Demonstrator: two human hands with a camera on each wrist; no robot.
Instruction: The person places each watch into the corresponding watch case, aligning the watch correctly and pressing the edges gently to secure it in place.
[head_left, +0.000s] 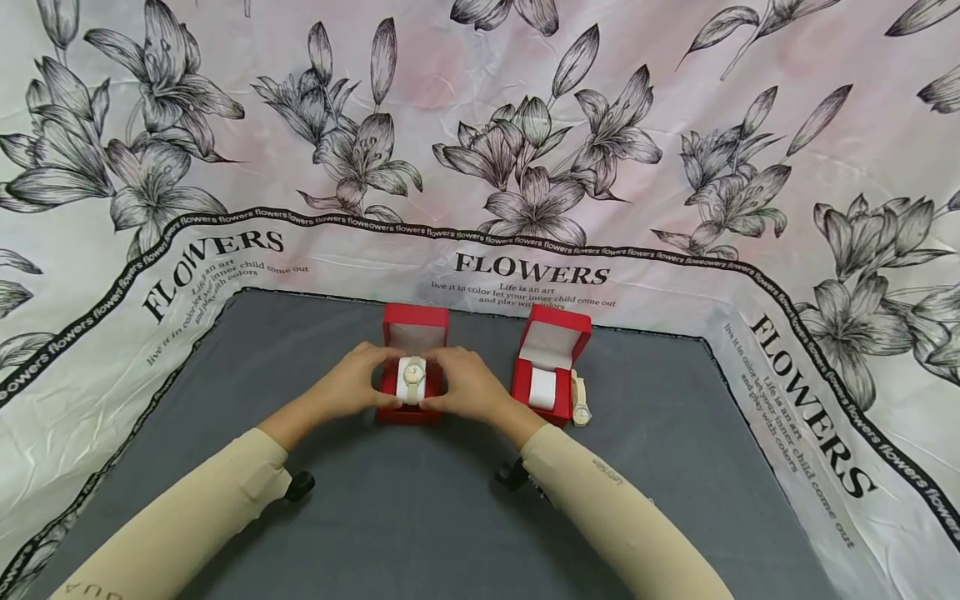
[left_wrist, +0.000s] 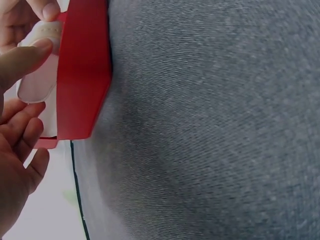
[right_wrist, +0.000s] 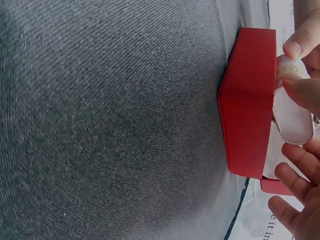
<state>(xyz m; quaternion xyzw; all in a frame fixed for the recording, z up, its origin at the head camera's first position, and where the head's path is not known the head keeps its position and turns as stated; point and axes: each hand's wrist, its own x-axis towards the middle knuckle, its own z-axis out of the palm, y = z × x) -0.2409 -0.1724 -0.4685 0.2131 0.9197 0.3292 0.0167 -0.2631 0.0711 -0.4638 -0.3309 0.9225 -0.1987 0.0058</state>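
Observation:
A cream-strapped wristwatch (head_left: 413,372) is wrapped around a white watch cushion (head_left: 401,392) at an open red watch box (head_left: 408,416). My left hand (head_left: 351,385) grips the cushion from the left, thumb at the near side and fingers at the far side. From the right, my right hand (head_left: 471,387) holds the same cushion in a like way. Both wrist views show the cushion's white end (left_wrist: 37,82) tilted and raised above the red box wall (right_wrist: 247,100), with thumbs near the strap (right_wrist: 290,66). The watch face is hidden there.
To the right stands a second open red watch box (head_left: 553,412) with a white cushion (head_left: 542,389) in it. Another cream-strapped watch (head_left: 580,404) lies against its right side. Grey cloth (head_left: 450,517) covers the table, and a flower-printed curtain (head_left: 360,167) hangs behind.

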